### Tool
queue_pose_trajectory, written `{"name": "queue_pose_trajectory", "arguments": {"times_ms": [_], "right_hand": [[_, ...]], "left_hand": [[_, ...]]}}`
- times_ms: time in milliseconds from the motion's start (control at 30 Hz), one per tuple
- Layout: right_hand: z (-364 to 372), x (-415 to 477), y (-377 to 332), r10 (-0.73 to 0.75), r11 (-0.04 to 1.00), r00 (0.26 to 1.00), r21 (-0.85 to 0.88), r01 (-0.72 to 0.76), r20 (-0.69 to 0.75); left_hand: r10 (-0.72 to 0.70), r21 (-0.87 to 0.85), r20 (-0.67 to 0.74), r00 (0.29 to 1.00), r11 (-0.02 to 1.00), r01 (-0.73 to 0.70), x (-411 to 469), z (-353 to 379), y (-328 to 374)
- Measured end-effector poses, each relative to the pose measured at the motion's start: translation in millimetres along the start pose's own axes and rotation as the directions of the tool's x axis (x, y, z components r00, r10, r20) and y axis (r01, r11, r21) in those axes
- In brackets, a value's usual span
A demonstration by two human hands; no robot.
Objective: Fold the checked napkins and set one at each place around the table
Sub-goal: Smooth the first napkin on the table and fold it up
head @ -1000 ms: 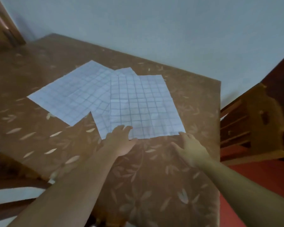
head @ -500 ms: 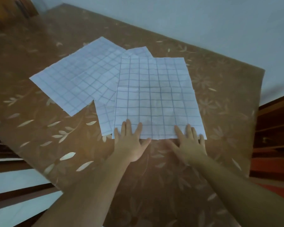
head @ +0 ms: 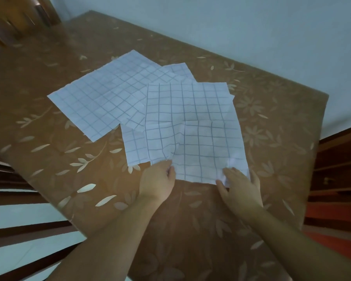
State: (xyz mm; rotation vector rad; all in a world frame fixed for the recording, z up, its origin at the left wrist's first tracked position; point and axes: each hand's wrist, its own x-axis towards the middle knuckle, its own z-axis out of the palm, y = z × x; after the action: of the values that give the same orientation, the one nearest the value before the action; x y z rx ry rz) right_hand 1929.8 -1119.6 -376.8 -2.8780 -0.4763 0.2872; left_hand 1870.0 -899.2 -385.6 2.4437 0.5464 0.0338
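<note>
The counter fills most of the view, covered in a brown cloth printed with pale leaves and flowers, its far edge running along a pale wall. A wooden chair stands at the far left corner, dark wooden slats show beyond the left edge, and more wooden furniture sits past the right edge. Three white napkins with a blue check lie overlapped on the counter. The left napkin lies flat and unfolded towards the middle, turned cornerwise. The middle napkin is mostly hidden, with only a strip and its far corner showing from under the other two. The top napkin lies over it, closest to the right edge, with its sides roughly square to the viewer and its near half rumpled and puckered. Two bare forearms reach in from the near edge. The left grip pinches the near left corner of the top napkin, fingers curled under the cloth and thumb on top, so the fabric wrinkles towards it. The right grip grasps the near right corner, which is bunched up over its fingers, thumb spread to the side on the brown cloth. Both corners are lifted slightly off the counter.
</note>
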Motion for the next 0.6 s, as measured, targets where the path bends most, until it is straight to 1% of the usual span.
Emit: {"name": "queue_pose_trajectory", "arguments": {"times_ms": [133, 233, 267, 333, 400, 467, 500, 600], "right_hand": [[-10.1, -21.9, 3.9, -0.079, 0.997, 0.997, 0.004, 0.079, 0.005], [-9.4, -36.5, 4.1, -0.166, 0.983, 0.984, 0.072, 0.17, -0.067], [-8.1, -41.4, 2.0, -0.198, 0.977, 0.979, 0.073, 0.202, -0.054], [-3.6, -50.5, -2.3, -0.241, 0.97, 0.97, 0.041, 0.24, 0.023], [4.1, -61.0, -5.2, -0.253, 0.967, 0.962, 0.001, 0.255, 0.104], [13.4, -73.1, -6.1, -0.242, 0.967, 0.956, -0.044, 0.252, 0.165], [18.3, -79.6, -5.8, -0.232, 0.967, 0.955, -0.068, 0.247, 0.185], [28.7, -93.8, -3.4, -0.21, 0.965, 0.951, -0.108, 0.239, 0.226]], "left_hand": [[0.065, 0.042, 0.011, 0.998, 0.997, -0.066, -32.0, -9.6, -2.0], [0.143, 0.074, 0.057, 0.988, 0.986, -0.147, -61.9, -11.1, -7.7], [0.182, 0.096, 0.084, 0.98, 0.977, -0.19, -72.5, -11.9, -9.9], [0.252, 0.155, 0.14, 0.957, 0.949, -0.273, -94.4, -14.1, -13.3], [0.29, 0.212, 0.203, 0.935, 0.92, -0.331, -117.9, -20.0, -11.8], [0.247, 0.241, 0.28, 0.928, 0.917, -0.317, -138.0, -23.6, -11.3], [0.222, 0.26, 0.295, 0.929, 0.917, -0.302, -144.8, -24.7, -11.4], [0.194, 0.317, 0.25, 0.949, 0.909, -0.27, -146.0, -24.6, -10.9]]}}
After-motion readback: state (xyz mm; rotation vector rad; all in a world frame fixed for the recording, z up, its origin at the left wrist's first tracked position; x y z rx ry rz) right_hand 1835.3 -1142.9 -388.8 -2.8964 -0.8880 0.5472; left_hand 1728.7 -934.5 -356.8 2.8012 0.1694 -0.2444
